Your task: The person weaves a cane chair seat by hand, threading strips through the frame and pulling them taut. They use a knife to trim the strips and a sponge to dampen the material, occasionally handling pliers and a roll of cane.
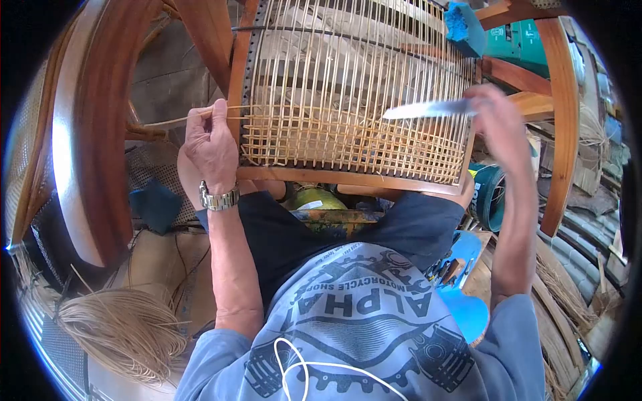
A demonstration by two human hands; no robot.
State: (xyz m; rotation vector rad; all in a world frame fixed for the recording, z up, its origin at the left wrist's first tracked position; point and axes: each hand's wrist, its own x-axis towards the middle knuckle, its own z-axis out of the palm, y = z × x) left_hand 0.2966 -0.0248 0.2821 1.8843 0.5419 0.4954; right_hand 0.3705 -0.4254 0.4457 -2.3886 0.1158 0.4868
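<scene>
Closest to my view is the blue-grey printed T-shirt (361, 327) with a white cord (301, 364) looped over it, filling the bottom of the shot. Past that, the big brown wooden chair frame (348, 179) sits across the lap, its seat half woven with pale cane strips (348, 137). A second curved wooden chair frame (100, 134) crowds the left side. Down low on the left there's a loose bundle of tan cane strands (124, 327), and a blue sponge block (463, 27) rests on the top edge of the seat.

Left hand (210, 150), wearing a silver wristwatch (219, 198), is closed, pinching a thin cane strand (200, 117) at the weave's left edge. Right hand (498, 120) is blurred but gripped around a flat metal blade (428, 109) lying over the weave's right side.
</scene>
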